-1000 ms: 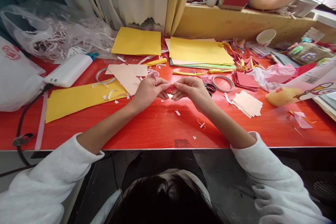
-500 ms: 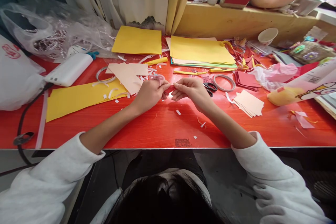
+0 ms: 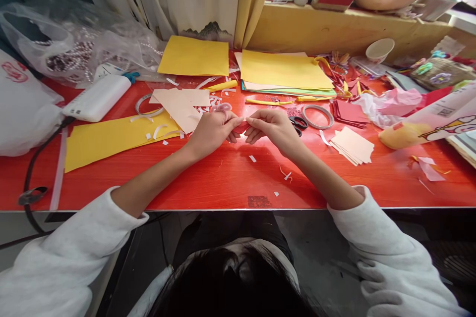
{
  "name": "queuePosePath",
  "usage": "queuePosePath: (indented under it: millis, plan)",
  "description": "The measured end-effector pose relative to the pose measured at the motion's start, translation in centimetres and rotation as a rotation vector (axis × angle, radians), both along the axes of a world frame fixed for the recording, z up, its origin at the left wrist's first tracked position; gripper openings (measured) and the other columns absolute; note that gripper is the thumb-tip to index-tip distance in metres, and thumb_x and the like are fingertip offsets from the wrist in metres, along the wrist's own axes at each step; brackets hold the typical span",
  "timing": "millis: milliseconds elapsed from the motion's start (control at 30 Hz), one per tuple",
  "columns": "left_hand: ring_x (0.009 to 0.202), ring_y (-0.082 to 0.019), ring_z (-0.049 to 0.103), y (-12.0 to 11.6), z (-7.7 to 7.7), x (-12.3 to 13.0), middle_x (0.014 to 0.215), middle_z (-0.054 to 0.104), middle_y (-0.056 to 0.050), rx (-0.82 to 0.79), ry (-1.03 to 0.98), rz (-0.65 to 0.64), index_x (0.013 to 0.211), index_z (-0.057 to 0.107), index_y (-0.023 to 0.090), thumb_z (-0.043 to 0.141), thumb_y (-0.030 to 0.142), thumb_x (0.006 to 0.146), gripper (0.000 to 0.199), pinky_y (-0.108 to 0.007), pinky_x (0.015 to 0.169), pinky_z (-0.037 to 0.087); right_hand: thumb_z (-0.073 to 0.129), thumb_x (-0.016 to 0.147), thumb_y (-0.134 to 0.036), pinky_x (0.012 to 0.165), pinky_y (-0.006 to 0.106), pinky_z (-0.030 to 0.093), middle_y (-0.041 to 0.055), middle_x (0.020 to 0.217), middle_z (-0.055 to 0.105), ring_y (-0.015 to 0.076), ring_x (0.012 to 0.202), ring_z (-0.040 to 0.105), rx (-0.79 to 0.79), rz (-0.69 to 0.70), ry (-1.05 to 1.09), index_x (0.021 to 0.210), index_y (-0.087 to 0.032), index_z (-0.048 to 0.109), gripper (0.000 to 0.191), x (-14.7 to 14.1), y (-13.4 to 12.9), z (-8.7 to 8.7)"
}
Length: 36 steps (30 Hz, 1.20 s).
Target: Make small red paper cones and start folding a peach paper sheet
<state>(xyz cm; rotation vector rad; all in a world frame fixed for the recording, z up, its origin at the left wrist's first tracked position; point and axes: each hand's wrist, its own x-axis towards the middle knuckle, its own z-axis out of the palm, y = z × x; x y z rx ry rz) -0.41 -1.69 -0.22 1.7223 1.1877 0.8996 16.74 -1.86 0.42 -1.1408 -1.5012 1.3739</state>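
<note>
1. The left hand (image 3: 211,131) and right hand (image 3: 273,126) almost meet over the red table (image 3: 215,183). Each one pinches, thumb against finger. I cannot tell what is in the pinch; it is too small and hard to see.
2. A pink loop (image 3: 221,108) pokes up at the back of the left hand, which hides part of it. I cannot tell if it is held.
3. The black scissors (image 3: 298,124) are just beside the right hand, which covers some of them.
4. The left hand hides part of the pale pink paper (image 3: 180,106) too.
5. The shiny bag (image 3: 78,39) blurs the beads inside. The white bag (image 3: 22,109) is cut off at the side.
6. The table's front edge runs under both arms. Plain red wood shows between the arms, with a few white scraps (image 3: 252,158) on it.
7. Past the scissors lies a tape ring (image 3: 318,117), with pale cards (image 3: 353,145) nearer the front edge.
</note>
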Motion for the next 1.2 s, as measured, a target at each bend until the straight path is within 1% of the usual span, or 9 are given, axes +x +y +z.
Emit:
queuePosePath:
  millis: [100, 267, 433, 500, 567, 667, 833, 1033, 1200]
  plan:
    - [0.053, -0.010, 0.064, -0.3, 0.2, 0.1, 0.060, 0.066, -0.001, 0.036, 0.043, 0.001, 0.071, 0.060, 0.014, 0.052, 0.032, 0.090, 0.027, -0.022, 0.060, 0.055, 0.063, 0.083, -0.026, 0.052, 0.024, 0.055, 0.0025, 0.060, 0.066, 0.0126, 0.050, 0.065, -0.001, 0.005, -0.009, 0.067, -0.015, 0.056, 0.021, 0.0, -0.1, 0.1]
    - [0.054, -0.010, 0.065, -0.1, 0.1, -0.1, 0.064, 0.066, -0.002, 0.037, 0.054, -0.013, 0.073, 0.060, 0.014, 0.051, 0.034, 0.090, 0.028, -0.022, 0.060, 0.055, 0.063, 0.083, -0.025, 0.050, 0.023, 0.055, 0.0023, 0.059, 0.066, 0.0123, 0.049, 0.065, -0.013, 0.023, 0.013, 0.067, -0.015, 0.057, 0.021, 0.0, 0.1, 0.1]
    - [0.063, -0.011, 0.066, 0.7, -0.1, -0.5, 0.076, 0.068, -0.004, 0.018, 0.038, -0.106, 0.076, 0.065, 0.014, 0.056, 0.037, 0.086, 0.027, -0.022, 0.061, 0.055, 0.071, 0.079, -0.030, 0.049, 0.024, 0.054, 0.0030, 0.058, 0.066, 0.0126, 0.048, 0.063, -0.045, 0.015, 0.019, 0.067, -0.014, 0.059, 0.023, 0.2, 0.4, 0.0]
    - [0.062, -0.012, 0.066, 0.8, 0.0, -0.6, 0.073, 0.067, -0.003, -0.013, 0.009, -0.105, 0.075, 0.064, 0.013, 0.058, 0.037, 0.085, 0.027, -0.023, 0.061, 0.056, 0.073, 0.077, -0.035, 0.051, 0.024, 0.054, 0.0040, 0.059, 0.067, 0.0130, 0.049, 0.064, -0.074, 0.026, 0.063, 0.068, -0.014, 0.059, 0.027, 0.2, 0.5, 0.0]
    - [0.059, -0.012, 0.066, 0.8, 0.1, -0.6, 0.069, 0.067, -0.003, -0.058, -0.060, -0.080, 0.074, 0.063, 0.013, 0.060, 0.039, 0.084, 0.027, -0.024, 0.061, 0.056, 0.073, 0.076, -0.041, 0.054, 0.024, 0.055, 0.0039, 0.063, 0.068, 0.0127, 0.053, 0.066, -0.106, 0.038, 0.157, 0.074, -0.014, 0.062, 0.029, 0.3, 0.5, 0.0]
    - [0.056, -0.012, 0.066, 0.7, 0.1, -0.5, 0.067, 0.067, -0.002, -0.077, -0.158, -0.047, 0.074, 0.062, 0.014, 0.062, 0.041, 0.083, 0.029, -0.024, 0.059, 0.056, 0.075, 0.074, -0.043, 0.059, 0.021, 0.056, 0.0022, 0.068, 0.070, 0.0106, 0.058, 0.066, -0.133, 0.049, 0.271, 0.084, -0.016, 0.064, 0.031, 0.3, 0.5, 0.0]
    - [0.056, -0.013, 0.067, 0.6, 0.0, -0.4, 0.068, 0.068, -0.002, -0.027, -0.152, -0.032, 0.076, 0.062, 0.014, 0.061, 0.041, 0.084, 0.028, -0.024, 0.060, 0.056, 0.075, 0.073, -0.044, 0.058, 0.020, 0.055, 0.0027, 0.067, 0.069, 0.0100, 0.058, 0.066, -0.065, 0.046, 0.248, 0.072, -0.014, 0.064, 0.031, 0.2, 0.3, -0.2]
    - [0.058, -0.013, 0.067, 0.2, -0.1, -0.3, 0.067, 0.068, -0.001, 0.024, -0.088, -0.020, 0.076, 0.063, 0.015, 0.058, 0.039, 0.086, 0.027, -0.024, 0.061, 0.056, 0.074, 0.073, -0.047, 0.053, 0.021, 0.054, 0.0017, 0.062, 0.066, 0.0095, 0.052, 0.062, -0.019, -0.016, 0.199, 0.067, -0.015, 0.059, 0.036, -0.2, 0.2, -0.4]
    - [0.059, -0.012, 0.067, 0.0, -0.3, -0.2, 0.067, 0.066, -0.001, 0.042, -0.095, -0.034, 0.076, 0.062, 0.014, 0.057, 0.040, 0.086, 0.028, -0.024, 0.062, 0.055, 0.069, 0.078, -0.045, 0.050, 0.022, 0.053, 0.0011, 0.061, 0.065, 0.0101, 0.049, 0.062, 0.093, -0.070, 0.166, 0.064, -0.016, 0.055, 0.035, -0.5, 0.0, -0.8]
